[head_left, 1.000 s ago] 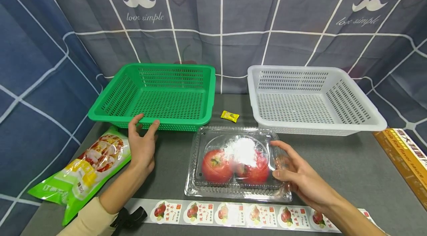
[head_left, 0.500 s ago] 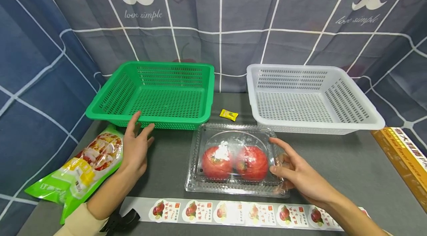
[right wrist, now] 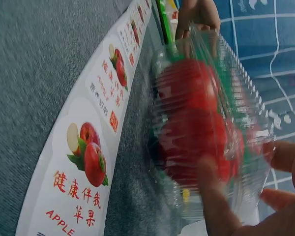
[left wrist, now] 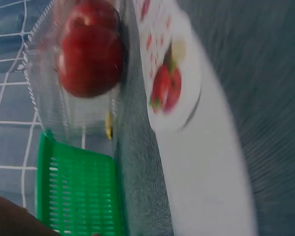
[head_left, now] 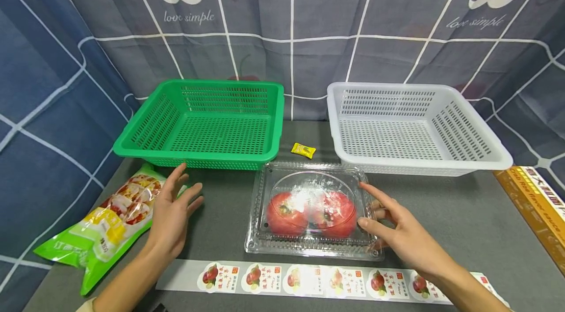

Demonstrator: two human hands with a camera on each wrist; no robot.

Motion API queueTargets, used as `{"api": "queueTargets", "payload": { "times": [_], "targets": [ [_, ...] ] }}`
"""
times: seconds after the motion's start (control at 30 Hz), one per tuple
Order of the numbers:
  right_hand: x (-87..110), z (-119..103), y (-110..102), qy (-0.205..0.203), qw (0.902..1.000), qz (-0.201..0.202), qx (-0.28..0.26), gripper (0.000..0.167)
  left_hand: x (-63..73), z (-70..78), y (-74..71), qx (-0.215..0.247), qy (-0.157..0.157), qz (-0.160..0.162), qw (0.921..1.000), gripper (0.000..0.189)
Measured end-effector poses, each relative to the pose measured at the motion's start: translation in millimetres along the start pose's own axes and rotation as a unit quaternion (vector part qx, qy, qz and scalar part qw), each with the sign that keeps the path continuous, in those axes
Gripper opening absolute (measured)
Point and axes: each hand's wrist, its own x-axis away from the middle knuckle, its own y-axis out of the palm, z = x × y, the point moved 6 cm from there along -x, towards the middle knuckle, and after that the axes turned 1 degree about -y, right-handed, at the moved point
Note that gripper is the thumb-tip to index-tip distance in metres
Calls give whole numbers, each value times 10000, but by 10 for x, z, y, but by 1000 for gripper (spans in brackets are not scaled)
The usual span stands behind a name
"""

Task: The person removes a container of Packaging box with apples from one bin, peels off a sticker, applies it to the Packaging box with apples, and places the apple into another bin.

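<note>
There's a green bag lying far left on your bench, with your left hand next to it, fingers spread, holding nothing. The green basket is behind that, then a little yellow candy, then the clear box with two red fruits, sitting behind a label strip. Your right hand is wide at the box's right end, can't tell if it's touching. White basket behind, brown carton far right.

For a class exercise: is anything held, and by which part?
The left hand holds nothing. The right hand is at the right edge of the clear clamshell box; whether it grips cannot be told.
</note>
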Motion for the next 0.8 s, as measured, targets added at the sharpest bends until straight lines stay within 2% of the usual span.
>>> {"api": "queueTargets", "payload": {
  "times": [0.1, 0.17, 0.27, 0.37, 0.47, 0.57, 0.63, 0.7, 0.8],
  "targets": [
    [92, -93, -35, -235, 9962, 281, 786, 65, 141, -51, -37, -252, -278, -241, 9990, 67],
    [155, -179, -39, -481, 9916, 402, 1127, 61, 235, -90, -65, -549, -409, -434, 9967, 69],
    [253, -342, 12, -1100, 9850, 531, 1215, 53, 372, -173, -102, -1009, -653, -707, 9902, 71],
    [357, -514, 114, -1777, 9754, 638, 1139, 51, 485, -269, -128, -1223, -972, -919, 9834, 74],
    [433, -652, 235, -2258, 9691, 599, 787, 53, 569, -334, -153, -1352, -1165, -1049, 9783, 74],
    [444, -748, 367, -2573, 9656, 317, 211, 54, 618, -351, -176, -1699, -1047, -1148, 9731, 70],
    [422, -786, 468, -2613, 9651, 25, -190, 52, 634, -363, -195, -1969, -966, -1236, 9678, 68],
    [395, -809, 612, -2519, 9651, -371, -621, 51, 651, -374, -215, -2320, -862, -1385, 9589, 68],
    [357, -854, 926, -2390, 9571, -1022, -1282, 47, 682, -389, -259, -2839, -615, -1601, 9434, 67]
  ]
}}
